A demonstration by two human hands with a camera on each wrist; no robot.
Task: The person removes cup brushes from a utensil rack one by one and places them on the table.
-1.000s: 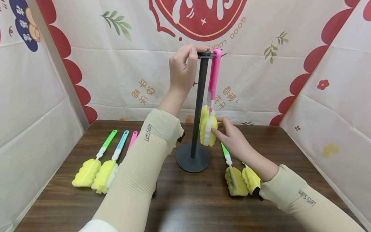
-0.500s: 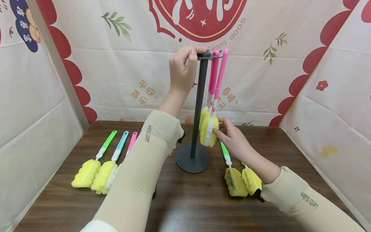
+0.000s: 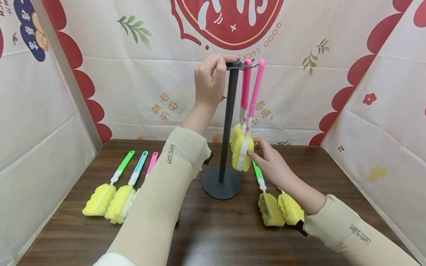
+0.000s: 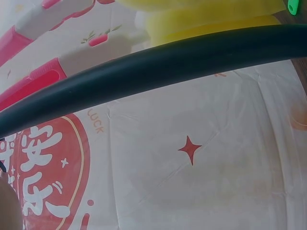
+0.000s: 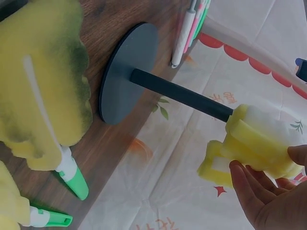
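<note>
My left hand (image 3: pixel 210 79) rests at the top of a black stand (image 3: pixel 229 122), its index finger stretched over the cap. The left wrist view shows the dark pole (image 4: pixel 158 67) crossing close by. With thumb and fingertips, my right hand (image 3: pixel 274 164) pinches the yellow-and-white head of a pink-handled sponge brush (image 3: pixel 257 88). That handle leans right, its end beside a hook (image 3: pixel 254 65); whether they touch I cannot tell. Close behind, another pink-handled sponge brush (image 3: pixel 244 88) hangs upright from the stand. In the right wrist view the pinched sponge head (image 5: pixel 259 141) overlaps the pole's far part.
On the table (image 3: pixel 213 229), green (image 3: pixel 125 160), blue (image 3: pixel 138 168) and pink-handled (image 3: pixel 152 162) sponge brushes lie at left, partly behind the left sleeve. A stained green-handled brush (image 3: pixel 271 212) and another brush (image 3: pixel 290 208) lie under the right forearm. The stand's round base (image 3: pixel 213 188) sits between.
The pinched brush's handle has swung right, away from the hanging brush that it overlapped. Its sponge head and my right hand shifted slightly right and down. My left hand stays on the stand.
</note>
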